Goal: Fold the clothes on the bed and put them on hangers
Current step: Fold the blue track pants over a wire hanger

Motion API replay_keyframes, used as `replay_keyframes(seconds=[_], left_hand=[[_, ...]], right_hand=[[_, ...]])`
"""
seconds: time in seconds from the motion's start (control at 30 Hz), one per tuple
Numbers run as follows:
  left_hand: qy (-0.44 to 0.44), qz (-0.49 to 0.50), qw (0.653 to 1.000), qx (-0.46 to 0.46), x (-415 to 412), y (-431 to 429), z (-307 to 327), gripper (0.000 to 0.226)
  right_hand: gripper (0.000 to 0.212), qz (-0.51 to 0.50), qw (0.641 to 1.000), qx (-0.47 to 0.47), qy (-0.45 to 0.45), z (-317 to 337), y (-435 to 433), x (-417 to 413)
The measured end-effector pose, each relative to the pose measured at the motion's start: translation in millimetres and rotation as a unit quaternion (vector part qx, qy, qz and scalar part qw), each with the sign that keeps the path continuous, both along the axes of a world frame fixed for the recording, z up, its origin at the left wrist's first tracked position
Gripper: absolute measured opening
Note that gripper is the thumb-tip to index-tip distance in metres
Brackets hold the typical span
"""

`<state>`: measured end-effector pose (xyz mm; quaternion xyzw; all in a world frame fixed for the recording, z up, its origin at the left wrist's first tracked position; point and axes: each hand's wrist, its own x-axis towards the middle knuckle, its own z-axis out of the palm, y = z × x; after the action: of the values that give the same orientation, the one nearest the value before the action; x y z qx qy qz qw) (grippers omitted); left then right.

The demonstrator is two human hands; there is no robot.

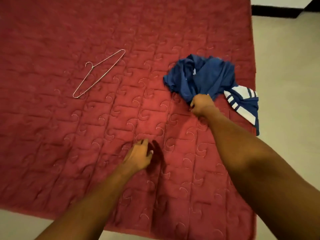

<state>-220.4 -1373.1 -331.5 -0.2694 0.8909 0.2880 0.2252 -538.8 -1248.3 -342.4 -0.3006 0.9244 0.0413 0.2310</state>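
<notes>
A crumpled blue garment with white stripes lies near the right edge of the red quilted bed; its striped part hangs over that edge. My right hand grips a bunch of the blue fabric at its near side. Over the bedspread closer to me, my left hand hovers with loosely bent fingers and holds nothing. A thin wire hanger lies flat on the bed to the left, apart from both hands and the garment.
Pale tiled floor runs along the right of the bed and at the near left corner. A dark skirting strip shows at the top right.
</notes>
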Motion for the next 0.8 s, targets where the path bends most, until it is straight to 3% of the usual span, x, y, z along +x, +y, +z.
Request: replay_keyframes(seconds=[0.07, 0.17, 0.23, 0.37, 0.47, 0.57, 0.63, 0.67, 0.73, 0.8], left_hand=[[-0.006, 0.019, 1.000, 0.021, 6.6, -4.3, 20.5, 0.040], [0.000, 0.005, 0.999, 0.054, 10.8, -16.5, 67.9, 0.067], [0.025, -0.017, 0.997, 0.069, 12.9, -29.2, 107.2, 0.083], [0.089, 0.001, 0.994, 0.068, 23.5, -73.3, 199.7, 0.094], [0.172, 0.109, 0.977, 0.063, 58.8, -132.4, 254.4, 0.073], [0.280, 0.169, 0.940, 0.092, 120.3, -198.0, 297.4, 0.039], [0.335, 0.237, 0.909, 0.066, 169.8, -235.0, 340.0, 0.024], [0.354, 0.267, 0.895, 0.053, 188.6, -250.0, 361.9, 0.017], [0.395, 0.296, 0.870, -0.008, 233.4, -278.3, 424.2, 0.025], [0.421, 0.288, 0.853, -0.112, 271.5, -306.8, 494.0, 0.034]], right_hand=[[0.022, -0.034, 0.997, -0.027, -0.066, 21.1, 4.2, 41.1], [0.023, -0.002, 0.980, -0.048, -0.192, 70.6, 0.5, 118.7], [0.017, -0.001, 0.959, -0.102, -0.263, 111.0, -21.1, 163.1], [0.013, -0.001, 0.910, -0.229, -0.345, 206.3, -104.5, 219.3], [0.012, -0.027, 0.869, -0.316, -0.379, 281.4, -159.3, 248.7], [0.019, -0.028, 0.837, -0.391, -0.382, 369.8, -203.6, 283.9], [0.019, -0.001, 0.818, -0.428, -0.383, 429.3, -233.6, 313.3], [0.017, 0.024, 0.818, -0.434, -0.376, 453.1, -246.4, 324.2], [0.018, 0.094, 0.834, -0.426, -0.339, 504.7, -269.3, 357.1], [0.037, 0.161, 0.852, -0.405, -0.290, 552.1, -298.1, 388.9]])
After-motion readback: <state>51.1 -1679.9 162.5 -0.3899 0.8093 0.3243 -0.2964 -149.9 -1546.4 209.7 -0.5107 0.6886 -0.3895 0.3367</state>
